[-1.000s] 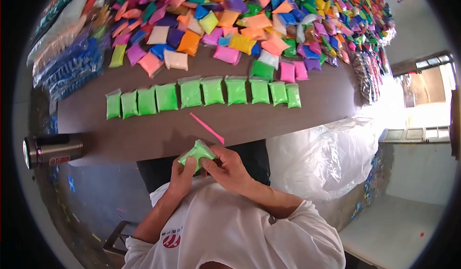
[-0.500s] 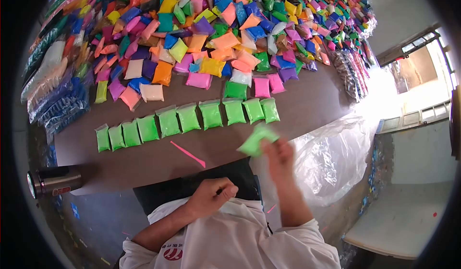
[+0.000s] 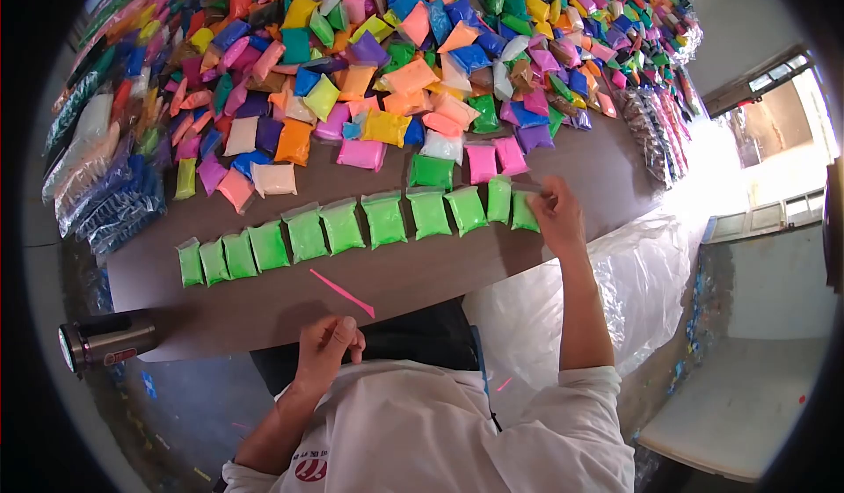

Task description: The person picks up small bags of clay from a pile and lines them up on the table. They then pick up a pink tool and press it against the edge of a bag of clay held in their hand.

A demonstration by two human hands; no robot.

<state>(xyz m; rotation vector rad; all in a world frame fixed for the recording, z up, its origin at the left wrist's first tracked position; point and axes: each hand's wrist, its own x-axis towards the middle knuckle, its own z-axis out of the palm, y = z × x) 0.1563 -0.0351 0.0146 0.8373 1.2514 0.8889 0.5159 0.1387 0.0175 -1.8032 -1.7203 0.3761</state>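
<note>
A row of small clear bags filled with bright green material (image 3: 385, 220) runs across the brown table. At its right end, my right hand (image 3: 559, 216) pinches the top corner of one green packet (image 3: 525, 212), which lies on the tabletop beside the last of the others. My left hand (image 3: 331, 347) hovers by the table's near edge with its fingers curled in, and nothing shows in it. Just beyond that hand, a thin pink strip (image 3: 343, 293) lies on the table.
Behind the row rises a large heap of packets in many colours (image 3: 387, 80). A steel tumbler (image 3: 107, 341) lies on its side at the left edge. Clear plastic sheeting (image 3: 607, 282) hangs at the right edge. Bundled packets (image 3: 646, 137) lie at the far right.
My right hand has carried the green packet up and right to the row's end and set it down there. My left hand has shifted slightly left.
</note>
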